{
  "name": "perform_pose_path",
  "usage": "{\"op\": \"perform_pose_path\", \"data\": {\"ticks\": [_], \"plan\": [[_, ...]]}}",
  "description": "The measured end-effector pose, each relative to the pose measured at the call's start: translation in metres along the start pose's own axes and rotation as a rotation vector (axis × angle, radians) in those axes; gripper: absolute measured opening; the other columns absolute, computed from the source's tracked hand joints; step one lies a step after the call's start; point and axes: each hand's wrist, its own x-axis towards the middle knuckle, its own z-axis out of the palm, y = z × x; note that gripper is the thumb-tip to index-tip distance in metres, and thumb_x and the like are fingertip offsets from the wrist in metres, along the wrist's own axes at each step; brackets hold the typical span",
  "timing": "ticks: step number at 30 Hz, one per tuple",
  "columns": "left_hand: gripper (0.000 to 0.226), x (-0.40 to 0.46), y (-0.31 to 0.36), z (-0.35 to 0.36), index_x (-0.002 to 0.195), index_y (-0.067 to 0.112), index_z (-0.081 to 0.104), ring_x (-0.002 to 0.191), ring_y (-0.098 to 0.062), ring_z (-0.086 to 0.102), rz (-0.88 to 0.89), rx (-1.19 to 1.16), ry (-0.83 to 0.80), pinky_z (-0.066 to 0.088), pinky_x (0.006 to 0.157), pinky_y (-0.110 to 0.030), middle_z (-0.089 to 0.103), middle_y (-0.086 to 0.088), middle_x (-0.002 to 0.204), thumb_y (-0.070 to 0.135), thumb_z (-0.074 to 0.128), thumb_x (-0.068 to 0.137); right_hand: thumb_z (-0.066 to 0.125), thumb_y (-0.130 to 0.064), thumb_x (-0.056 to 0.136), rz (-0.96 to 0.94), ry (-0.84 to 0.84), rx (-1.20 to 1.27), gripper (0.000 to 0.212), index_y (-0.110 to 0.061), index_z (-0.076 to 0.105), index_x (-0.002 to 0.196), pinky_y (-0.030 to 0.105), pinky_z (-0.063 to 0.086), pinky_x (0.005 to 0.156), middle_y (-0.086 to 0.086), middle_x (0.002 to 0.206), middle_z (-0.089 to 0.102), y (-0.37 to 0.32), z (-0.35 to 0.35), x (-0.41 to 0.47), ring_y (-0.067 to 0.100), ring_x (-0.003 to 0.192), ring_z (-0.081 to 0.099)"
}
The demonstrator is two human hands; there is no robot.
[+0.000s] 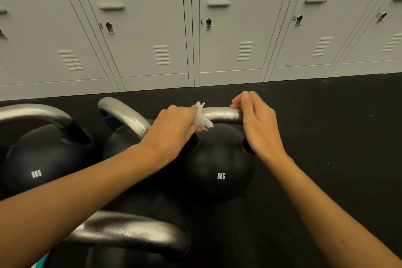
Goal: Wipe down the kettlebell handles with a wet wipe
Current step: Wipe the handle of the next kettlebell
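A black 8KG kettlebell [219, 165] stands on the dark floor at centre, its silver handle [221, 114] running left to right. My left hand [176, 126] grips the left end of that handle with a crumpled white wet wipe [201, 118] pressed against the metal. My right hand [257, 119] holds the handle's right end, fingers curled over it. Three more black kettlebells with silver handles stand around it: one at far left [41, 159], one behind my left arm [124, 115], one close in front [130, 233].
A row of pale grey lockers [195, 28] with latches and vents lines the wall just beyond the kettlebells. Black rubber floor [326, 126] spreads to the right. A teal object [42, 261] peeks in at the bottom left edge.
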Motion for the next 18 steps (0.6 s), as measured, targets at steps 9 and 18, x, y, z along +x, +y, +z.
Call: {"op": "perform_pose_path", "data": {"ticks": [9,18], "plan": [[0.05,0.017,0.023,0.01,0.125,0.004,0.06,0.094,-0.033,0.066,0.417,0.033,0.082,0.052,0.086,-0.051,0.069,-0.011,0.109,0.01,0.076,0.078,0.031,-0.033,0.106,0.217,0.391,0.275,0.036,-0.02,0.061,0.09,0.032,0.052,0.083,-0.003,0.09,0.068,0.026,-0.03,0.008,0.009,0.089,0.065],[0.052,0.003,-0.028,0.005,0.133,0.015,0.055,0.119,-0.017,0.057,0.312,-0.213,0.048,0.044,0.101,-0.032,0.06,-0.001,0.132,0.039,0.062,0.088,0.033,-0.033,0.106,0.32,0.39,0.356,0.036,-0.02,0.062,0.09,0.029,0.053,0.074,-0.001,0.084,0.067,0.041,-0.04,-0.002,0.011,0.079,0.065]]}}
